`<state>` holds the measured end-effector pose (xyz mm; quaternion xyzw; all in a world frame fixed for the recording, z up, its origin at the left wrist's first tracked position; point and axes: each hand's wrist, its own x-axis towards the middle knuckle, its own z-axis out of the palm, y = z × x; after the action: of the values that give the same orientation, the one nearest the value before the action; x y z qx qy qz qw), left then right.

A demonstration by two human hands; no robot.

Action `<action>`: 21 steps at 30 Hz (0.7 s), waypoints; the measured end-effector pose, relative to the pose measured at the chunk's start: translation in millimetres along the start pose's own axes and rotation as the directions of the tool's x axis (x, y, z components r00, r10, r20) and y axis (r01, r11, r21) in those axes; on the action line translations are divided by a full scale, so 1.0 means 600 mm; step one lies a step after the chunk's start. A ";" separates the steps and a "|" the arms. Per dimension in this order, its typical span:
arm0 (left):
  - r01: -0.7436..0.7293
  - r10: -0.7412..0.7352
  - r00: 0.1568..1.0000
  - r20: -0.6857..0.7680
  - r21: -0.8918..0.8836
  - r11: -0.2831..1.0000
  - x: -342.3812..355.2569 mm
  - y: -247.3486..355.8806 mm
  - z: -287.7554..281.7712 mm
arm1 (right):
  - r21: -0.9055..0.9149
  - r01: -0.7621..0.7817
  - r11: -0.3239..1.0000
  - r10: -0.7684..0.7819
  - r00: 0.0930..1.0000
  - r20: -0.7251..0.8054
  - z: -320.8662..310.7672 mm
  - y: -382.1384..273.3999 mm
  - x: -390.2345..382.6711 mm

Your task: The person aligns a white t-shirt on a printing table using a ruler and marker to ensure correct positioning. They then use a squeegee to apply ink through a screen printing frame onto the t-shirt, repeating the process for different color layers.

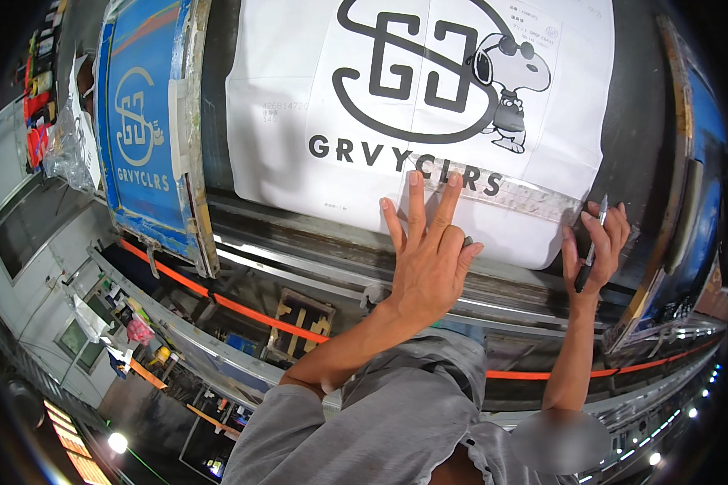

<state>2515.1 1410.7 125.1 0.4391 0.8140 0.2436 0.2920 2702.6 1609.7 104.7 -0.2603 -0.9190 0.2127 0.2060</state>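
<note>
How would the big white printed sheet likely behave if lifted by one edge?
The sheet would probably flop: its creases suggest thin paper. It is likely light despite its width, its edges showing little thickness. The clear strip lying on it might slide off.

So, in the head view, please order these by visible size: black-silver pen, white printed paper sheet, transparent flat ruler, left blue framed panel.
1. White printed paper sheet
2. Left blue framed panel
3. Transparent flat ruler
4. Black-silver pen

1 pen (590,258), apparently 1 ruler (534,200)
</note>
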 end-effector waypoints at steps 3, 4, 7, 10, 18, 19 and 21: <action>-0.006 0.006 1.000 -0.001 0.006 1.000 0.001 0.001 -0.001 | 0.006 -0.007 1.000 0.007 1.000 0.005 -0.001 0.001 0.001; -0.006 0.006 1.000 0.001 0.009 1.000 0.001 0.002 -0.001 | 0.008 -0.010 1.000 0.010 1.000 0.005 -0.001 0.001 0.001; -0.011 0.011 1.000 -0.003 0.023 1.000 0.001 0.003 0.000 | 0.015 -0.019 1.000 0.019 1.000 0.004 -0.002 -0.001 0.003; -0.021 0.021 1.000 -0.010 0.036 0.999 0.000 0.002 0.002 | 0.019 -0.027 0.999 0.027 1.000 0.001 -0.001 -0.001 0.002; -0.004 0.003 1.000 0.022 0.026 1.000 0.001 0.002 -0.002 | 0.010 -0.038 0.999 0.037 0.999 0.004 -0.001 -0.003 0.004; -0.007 0.006 1.000 0.022 0.033 0.999 0.001 0.002 -0.002 | 0.008 -0.038 0.999 0.038 0.999 0.004 0.000 -0.003 0.004; -0.012 0.011 1.000 0.023 0.047 0.999 0.001 0.002 -0.002 | 0.004 -0.039 0.999 0.039 0.999 0.003 0.000 -0.003 0.003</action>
<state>2514.7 1411.7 126.3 0.4532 0.8136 0.2212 0.2894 2700.5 1609.4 106.2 -0.2775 -0.9136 0.2188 0.2009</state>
